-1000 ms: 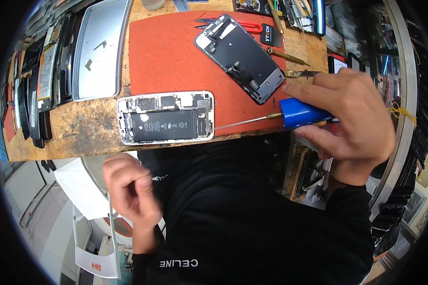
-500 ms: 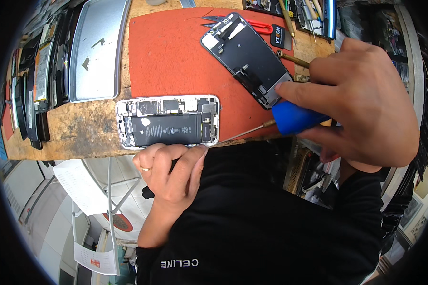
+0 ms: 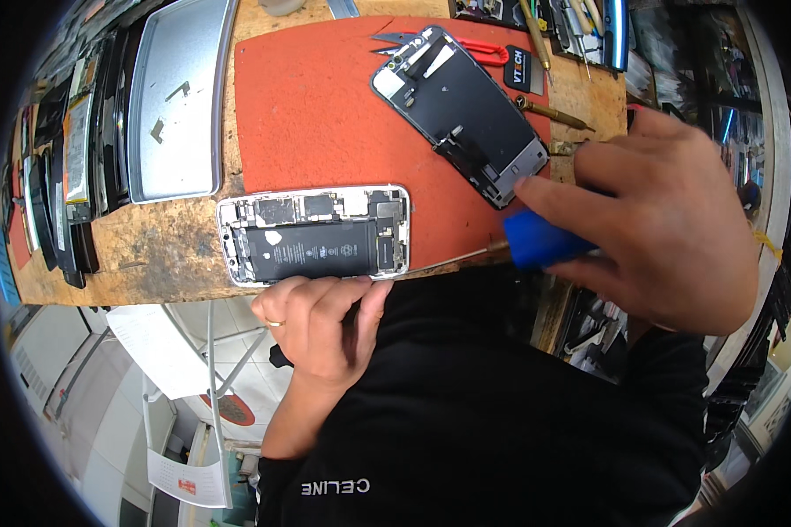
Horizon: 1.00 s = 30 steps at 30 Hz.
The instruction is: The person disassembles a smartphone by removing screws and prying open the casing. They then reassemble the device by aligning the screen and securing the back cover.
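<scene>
An opened phone body (image 3: 382,211), its battery and boards bare, lies at the bench's near edge. My left hand (image 3: 325,325) is closed on its near side, thumb and fingers pressed against the rim. In my right hand (image 3: 668,228) is a screwdriver (image 3: 545,241) with a blue handle and a thin metal shaft. The shaft points left, toward the phone's near right corner; the tip is too small to make out. Beyond, a detached phone screen (image 3: 475,105) rests tilted, back side up, its lower corner close to my right fingertip.
Under the screen spreads a red mat (image 3: 316,97). A metal tray (image 3: 180,132) with small metal pieces stands at left, beside stacked phone parts (image 3: 70,167). Red-handled cutters (image 3: 488,53), a brass-coloured screwdriver (image 3: 549,111) and a tool box (image 3: 589,35) lie at the far right.
The view has shifted slightly, so the bench appears a little lower. My right hand has lowered a little, and the screwdriver's shaft lies flatter. My left hand keeps its hold on the phone.
</scene>
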Available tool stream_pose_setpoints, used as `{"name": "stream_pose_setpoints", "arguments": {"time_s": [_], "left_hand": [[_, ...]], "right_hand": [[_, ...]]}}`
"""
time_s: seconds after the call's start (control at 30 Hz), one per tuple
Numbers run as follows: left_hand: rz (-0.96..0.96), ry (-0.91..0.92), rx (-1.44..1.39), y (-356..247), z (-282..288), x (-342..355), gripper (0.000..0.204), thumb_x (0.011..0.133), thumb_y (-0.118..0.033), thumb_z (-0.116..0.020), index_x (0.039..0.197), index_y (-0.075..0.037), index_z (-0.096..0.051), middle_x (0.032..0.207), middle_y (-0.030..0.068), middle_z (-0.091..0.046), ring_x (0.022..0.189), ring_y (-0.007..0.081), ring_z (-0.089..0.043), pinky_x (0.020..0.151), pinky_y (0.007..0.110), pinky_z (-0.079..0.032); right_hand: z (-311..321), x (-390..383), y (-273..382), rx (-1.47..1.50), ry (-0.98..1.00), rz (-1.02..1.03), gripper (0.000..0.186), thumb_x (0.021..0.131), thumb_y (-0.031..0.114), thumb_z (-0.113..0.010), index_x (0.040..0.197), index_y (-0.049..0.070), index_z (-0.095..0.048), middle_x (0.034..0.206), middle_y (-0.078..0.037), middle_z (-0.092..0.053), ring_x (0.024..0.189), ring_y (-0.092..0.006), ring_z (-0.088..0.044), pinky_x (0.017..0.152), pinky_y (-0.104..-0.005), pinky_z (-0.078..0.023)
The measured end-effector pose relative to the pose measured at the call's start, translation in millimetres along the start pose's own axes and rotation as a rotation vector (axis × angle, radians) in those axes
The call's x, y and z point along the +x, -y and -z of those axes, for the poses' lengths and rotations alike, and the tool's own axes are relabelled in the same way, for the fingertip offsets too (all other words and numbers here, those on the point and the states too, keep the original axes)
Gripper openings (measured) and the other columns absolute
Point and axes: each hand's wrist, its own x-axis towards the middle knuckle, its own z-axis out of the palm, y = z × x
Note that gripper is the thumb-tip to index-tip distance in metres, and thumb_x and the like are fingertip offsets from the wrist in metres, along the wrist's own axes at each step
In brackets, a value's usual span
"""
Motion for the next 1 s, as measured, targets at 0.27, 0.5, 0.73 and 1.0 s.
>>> {"name": "stream_pose_setpoints", "arguments": {"time_s": [0.27, 0.5, 0.73, 1.0], "left_hand": [[0.004, -0.039, -0.02, -1, -2, 0, 0.041, 0.078, -0.021, -0.099, 0.108, -0.013, -0.072, 0.094, 0.0003, -0.067, 0.086, 0.0228, -0.059, 0.087, 0.038, -0.037], [-0.05, 0.12, -0.271, -9, 19, 4, 0.02, 0.085, -0.021, -0.089, 0.096, -0.01, -0.078, 0.092, 0.0025, -0.066, 0.084, 0.0249, -0.059, 0.081, 0.039, -0.043], [0.158, -0.265, -0.548, -11, 31, 7, 0.026, 0.108, -0.025, -0.066, 0.098, -0.002, -0.063, 0.096, 0.0095, -0.053, 0.09, 0.0228, -0.052, 0.081, 0.036, -0.043], [-0.157, 0.015, -0.478, -11, 35, -7, 0.04, 0.105, -0.027, -0.067, 0.072, -0.005, -0.068, 0.072, 0.0076, -0.06, 0.072, 0.0257, -0.06, 0.069, 0.038, -0.044]], "right_hand": [[-40, -31, 17, 0.166, -0.101, -0.142, 0.068, 0.065, 0.03, -0.096, 0.128, 0.012, -0.077, 0.083, -0.004, -0.065, 0.071, -0.0268, -0.064, 0.07, -0.0419, -0.045], [-69, -60, 22, 0.398, -0.166, -0.14, 0.062, 0.08, 0.044, -0.09, 0.133, 0.015, -0.075, 0.085, -0.004, -0.065, 0.073, -0.0269, -0.065, 0.074, -0.0406, -0.048], [-89, -46, -11, 0.971, -0.629, -0.232, 0.049, 0.089, 0.028, -0.089, 0.127, -0.001, -0.075, 0.101, -0.017, -0.078, 0.089, -0.0251, -0.077, 0.086, -0.0372, -0.06], [-110, 46, -100, -0.009, -1.052, -0.582, 0.045, 0.091, 0.025, -0.087, 0.129, 0.004, -0.073, 0.108, -0.018, -0.077, 0.098, -0.0387, -0.073, 0.086, -0.0482, -0.056]]}}
